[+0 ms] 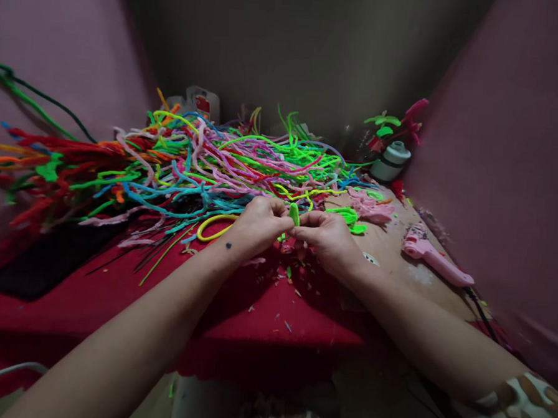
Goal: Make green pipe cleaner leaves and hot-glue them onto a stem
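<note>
Between my two hands is a small green pipe cleaner piece (294, 214), bent into a narrow leaf-like shape and standing upright. My left hand (265, 217) pinches it from the left with thumb and fingers. From the other side my right hand (323, 231) closes on its lower part, fingertips almost meeting the left ones. Beyond my right hand lie folded green pipe cleaner shapes (348, 219) and pink pipe cleaner shapes (370, 206). A yellow loop (215, 227) rests on the table just left of my left wrist.
A large heap of coloured pipe cleaners (244, 157) spreads across the back of the red-covered table (255, 314). At right a pink glue gun (438, 260) lies on a tan board (397, 265), with a lidded bottle (392, 160) behind. A dark flat object (42, 262) lies left.
</note>
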The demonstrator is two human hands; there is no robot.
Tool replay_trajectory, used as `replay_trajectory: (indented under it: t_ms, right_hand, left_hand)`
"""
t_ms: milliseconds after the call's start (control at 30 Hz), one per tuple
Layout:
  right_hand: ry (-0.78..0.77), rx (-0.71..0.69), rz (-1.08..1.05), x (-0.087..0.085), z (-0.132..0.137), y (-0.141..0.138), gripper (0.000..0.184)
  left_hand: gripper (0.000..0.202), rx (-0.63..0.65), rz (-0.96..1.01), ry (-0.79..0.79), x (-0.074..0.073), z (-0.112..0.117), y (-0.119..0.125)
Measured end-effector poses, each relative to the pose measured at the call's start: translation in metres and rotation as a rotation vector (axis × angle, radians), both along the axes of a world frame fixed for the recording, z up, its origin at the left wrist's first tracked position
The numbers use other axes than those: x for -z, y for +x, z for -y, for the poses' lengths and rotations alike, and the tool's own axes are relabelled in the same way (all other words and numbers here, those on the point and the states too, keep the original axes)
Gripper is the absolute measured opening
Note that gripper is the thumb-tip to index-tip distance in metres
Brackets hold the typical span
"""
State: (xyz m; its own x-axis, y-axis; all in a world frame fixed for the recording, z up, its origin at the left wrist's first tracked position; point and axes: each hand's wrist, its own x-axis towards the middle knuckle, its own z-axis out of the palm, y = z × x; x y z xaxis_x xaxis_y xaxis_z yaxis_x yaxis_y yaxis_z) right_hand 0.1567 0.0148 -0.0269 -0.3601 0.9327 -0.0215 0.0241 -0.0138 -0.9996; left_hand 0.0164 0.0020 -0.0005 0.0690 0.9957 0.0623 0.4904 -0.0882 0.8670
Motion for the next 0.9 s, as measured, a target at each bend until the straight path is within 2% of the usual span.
replay_trajectory:
  t_ms: [133,233,467,600,900]
  right_hand:
    - [-0.146,-0.091,-0.180,0.004,-0.007,0.001,0.022]
    - [-0.216,-0.127,-0.238,0.004,-0.009,0.001,0.024]
    - [-0.213,-0.163,-0.312,0.003,-0.007,0.000,0.025]
    - [-0.271,-0.210,-0.355,0.005,-0.005,0.000,0.026]
    - [-0.285,-0.197,-0.396,0.005,-0.008,0.001,0.028]
  left_hand:
    - [0.003,0.119,0.232,-0.175,-0.001,0.000,-0.007]
    - [0.006,0.204,0.332,-0.245,0.002,-0.003,-0.013]
    - [0.004,0.265,0.300,-0.120,-0.001,-0.004,-0.019]
    - [0.002,0.328,0.368,-0.153,-0.003,-0.006,-0.021]
    - [0.008,0.309,0.433,-0.146,-0.001,-0.005,-0.021]
